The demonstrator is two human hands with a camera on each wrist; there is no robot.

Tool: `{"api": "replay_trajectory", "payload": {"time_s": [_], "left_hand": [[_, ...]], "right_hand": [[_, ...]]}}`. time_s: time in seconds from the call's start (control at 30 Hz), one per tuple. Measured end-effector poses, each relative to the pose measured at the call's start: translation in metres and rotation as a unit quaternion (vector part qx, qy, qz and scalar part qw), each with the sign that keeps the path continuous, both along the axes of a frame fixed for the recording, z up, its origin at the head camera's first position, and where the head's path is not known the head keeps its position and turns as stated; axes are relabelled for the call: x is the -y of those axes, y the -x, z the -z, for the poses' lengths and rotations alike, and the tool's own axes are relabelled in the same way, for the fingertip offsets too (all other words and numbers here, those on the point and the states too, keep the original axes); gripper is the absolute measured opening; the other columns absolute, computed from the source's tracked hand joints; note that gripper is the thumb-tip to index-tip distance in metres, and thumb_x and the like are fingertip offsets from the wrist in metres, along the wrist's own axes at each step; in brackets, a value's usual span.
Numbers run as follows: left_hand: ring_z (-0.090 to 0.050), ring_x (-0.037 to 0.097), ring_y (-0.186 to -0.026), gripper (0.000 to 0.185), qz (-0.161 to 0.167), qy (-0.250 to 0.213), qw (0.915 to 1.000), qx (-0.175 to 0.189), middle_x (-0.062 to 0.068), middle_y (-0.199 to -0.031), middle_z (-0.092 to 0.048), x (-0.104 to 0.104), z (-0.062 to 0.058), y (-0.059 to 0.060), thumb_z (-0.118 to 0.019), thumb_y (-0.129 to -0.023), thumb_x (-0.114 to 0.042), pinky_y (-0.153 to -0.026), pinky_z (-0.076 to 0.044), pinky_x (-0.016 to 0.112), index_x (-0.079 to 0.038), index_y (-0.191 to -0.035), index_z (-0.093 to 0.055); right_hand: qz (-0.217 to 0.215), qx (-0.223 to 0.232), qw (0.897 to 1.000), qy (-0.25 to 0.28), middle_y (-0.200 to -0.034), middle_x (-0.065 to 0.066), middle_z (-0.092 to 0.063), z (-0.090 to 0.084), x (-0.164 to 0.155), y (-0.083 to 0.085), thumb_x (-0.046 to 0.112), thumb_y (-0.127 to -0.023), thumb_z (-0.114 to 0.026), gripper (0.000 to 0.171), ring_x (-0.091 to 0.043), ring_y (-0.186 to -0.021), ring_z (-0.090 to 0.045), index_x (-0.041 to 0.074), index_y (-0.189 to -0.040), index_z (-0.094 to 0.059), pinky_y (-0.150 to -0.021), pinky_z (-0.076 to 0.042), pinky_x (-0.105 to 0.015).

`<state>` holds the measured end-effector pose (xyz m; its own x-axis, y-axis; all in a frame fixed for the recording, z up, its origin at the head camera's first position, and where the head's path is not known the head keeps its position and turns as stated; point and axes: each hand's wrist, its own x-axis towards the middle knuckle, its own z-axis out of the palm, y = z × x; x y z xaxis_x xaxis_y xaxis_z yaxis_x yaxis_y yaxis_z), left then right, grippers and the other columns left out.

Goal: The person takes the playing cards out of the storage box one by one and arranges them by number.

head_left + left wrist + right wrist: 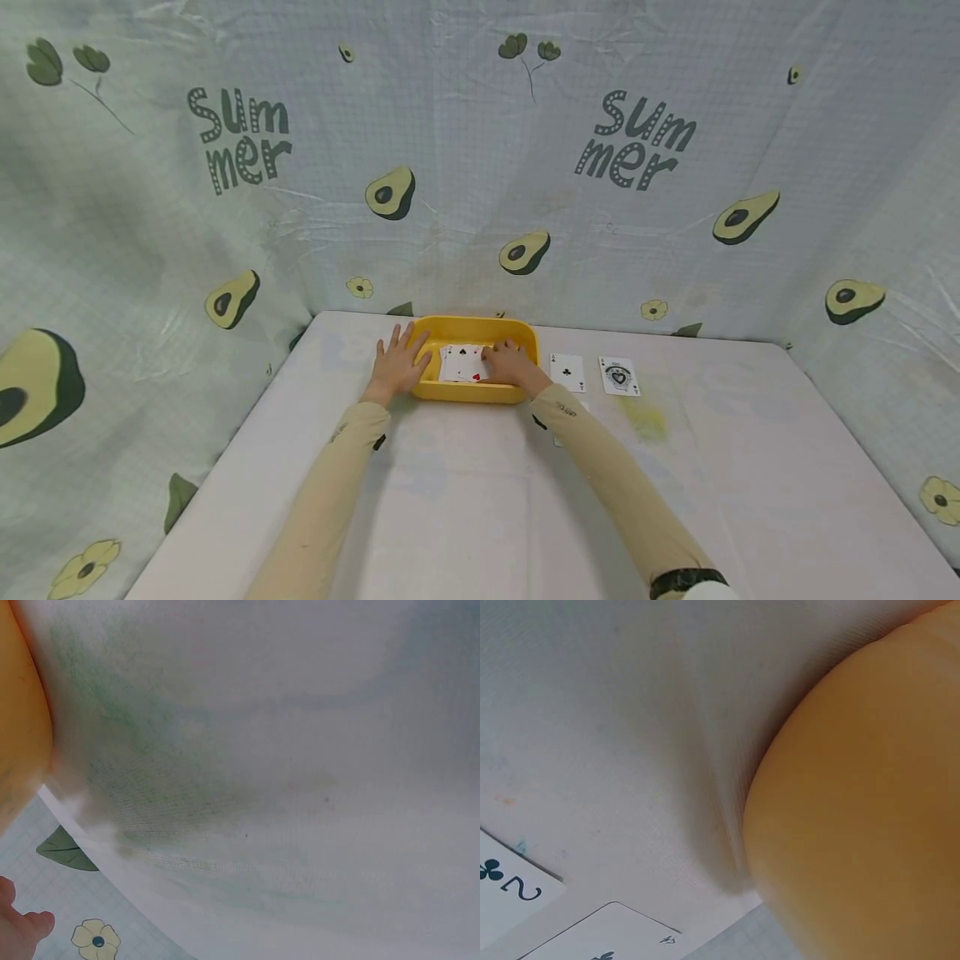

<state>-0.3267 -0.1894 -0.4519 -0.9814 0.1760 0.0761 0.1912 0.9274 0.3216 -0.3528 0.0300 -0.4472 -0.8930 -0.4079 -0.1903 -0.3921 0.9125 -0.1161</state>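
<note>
Cards (462, 364) under right hand (508, 363) perhaps; wrist views miss them.

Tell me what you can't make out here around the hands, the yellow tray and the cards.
- Head view: cards in the yellow tray are too small to read, and the right hand covers part of them.
- Right wrist view: the two of clubs is cut off by the edge.
- Left wrist view: only a fingertip of the left hand shows.
</note>
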Motion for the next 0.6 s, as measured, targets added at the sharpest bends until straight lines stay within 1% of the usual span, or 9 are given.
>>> {"api": "replay_trajectory", "payload": {"time_s": [0.03,0.1,0.17,0.23,0.27,0.33,0.4,0.5,0.6], "left_hand": [[0.002,0.034,-0.139,0.052,0.003,-0.005,0.9999,-0.014,0.01,-0.151,-0.008,0.002,0.008,0.006,-0.026,-0.095,-0.045,-0.104,-0.001,0.064,-0.024,-0.142,-0.024],[0.004,0.033,-0.139,0.052,0.003,-0.011,0.9999,-0.006,0.008,-0.152,-0.006,0.004,0.01,0.009,-0.025,-0.094,-0.045,-0.104,0.0,0.064,-0.026,-0.142,-0.023],[0.003,0.034,-0.139,0.051,0.002,-0.014,0.9999,-0.01,0.009,-0.152,-0.007,0.003,0.011,0.01,-0.027,-0.094,-0.044,-0.104,0.0,0.064,-0.024,-0.142,-0.024],[0.002,0.035,-0.139,0.051,0.0,-0.012,0.9998,-0.013,0.011,-0.151,-0.008,0.002,0.01,0.009,-0.029,-0.095,-0.041,-0.105,0.0,0.064,-0.022,-0.142,-0.025],[0.0,0.036,-0.138,0.05,-0.003,-0.009,1.0,-0.001,0.012,-0.151,-0.01,-0.001,0.001,0.003,-0.032,-0.095,-0.037,-0.105,-0.002,0.064,-0.019,-0.141,-0.027],[-0.002,0.036,-0.138,0.05,-0.005,0.002,1.0,-0.007,0.014,-0.15,-0.012,-0.002,-0.001,0.0,-0.033,-0.095,-0.036,-0.105,-0.004,0.063,-0.016,-0.141,-0.028],[-0.003,0.037,-0.138,0.05,-0.007,0.017,0.9998,-0.006,0.014,-0.15,-0.012,-0.003,-0.004,-0.002,-0.031,-0.095,-0.037,-0.105,-0.005,0.063,-0.016,-0.141,-0.027],[-0.003,0.036,-0.138,0.051,-0.007,0.03,0.9995,-0.006,0.013,-0.151,-0.011,-0.003,-0.004,-0.003,-0.03,-0.095,-0.038,-0.106,-0.007,0.062,-0.018,-0.141,-0.026],[-0.005,0.037,-0.138,0.051,-0.006,0.029,0.9995,-0.01,0.013,-0.15,-0.012,-0.003,-0.003,-0.002,-0.032,-0.095,-0.038,-0.105,-0.008,0.063,-0.018,-0.141,-0.027]], "right_hand": [[0.0,-0.001,1.0,0.002,-0.126,-0.011,-0.046,0.0,0.0,0.0,0.047,-0.08,-0.059,0.055,-0.027,-0.113,-0.034,0.016,-0.124,-0.048,-0.101,-0.026,-0.048],[0.0,-0.002,1.0,0.002,-0.128,-0.011,-0.044,0.001,-0.001,0.001,0.048,-0.08,-0.059,0.059,-0.028,-0.115,-0.034,0.015,-0.126,-0.046,-0.103,-0.025,-0.049],[-0.001,-0.004,1.0,0.004,-0.13,-0.011,-0.043,0.001,-0.002,0.003,0.05,-0.079,-0.059,0.062,-0.029,-0.116,-0.034,0.015,-0.129,-0.044,-0.104,-0.024,-0.051],[-0.002,-0.006,1.0,0.006,-0.132,-0.012,-0.041,0.001,-0.003,0.004,0.051,-0.078,-0.059,0.066,-0.03,-0.118,-0.035,0.015,-0.131,-0.042,-0.105,-0.023,-0.053],[-0.003,-0.006,1.0,0.006,-0.132,-0.012,-0.041,0.001,-0.003,0.004,0.052,-0.078,-0.059,0.068,-0.03,-0.119,-0.035,0.015,-0.132,-0.041,-0.105,-0.023,-0.054],[-0.004,-0.007,1.0,0.006,-0.131,-0.013,-0.041,0.0,-0.004,0.005,0.053,-0.077,-0.059,0.071,-0.031,-0.119,-0.035,0.014,-0.133,-0.04,-0.104,-0.023,-0.055],[-0.004,-0.01,1.0,0.002,-0.131,-0.013,-0.041,-0.001,-0.005,0.005,0.054,-0.076,-0.059,0.073,-0.031,-0.118,-0.036,0.014,-0.134,-0.039,-0.103,-0.025,-0.055],[-0.006,-0.014,1.0,-0.001,-0.13,-0.012,-0.04,-0.003,-0.006,0.005,0.055,-0.076,-0.059,0.076,-0.03,-0.117,-0.036,0.014,-0.135,-0.037,-0.101,-0.027,-0.054],[-0.012,-0.018,1.0,0.001,-0.129,-0.011,-0.04,-0.006,-0.008,0.003,0.055,-0.076,-0.059,0.076,-0.029,-0.116,-0.036,0.015,-0.136,-0.036,-0.099,-0.029,-0.051]]}}
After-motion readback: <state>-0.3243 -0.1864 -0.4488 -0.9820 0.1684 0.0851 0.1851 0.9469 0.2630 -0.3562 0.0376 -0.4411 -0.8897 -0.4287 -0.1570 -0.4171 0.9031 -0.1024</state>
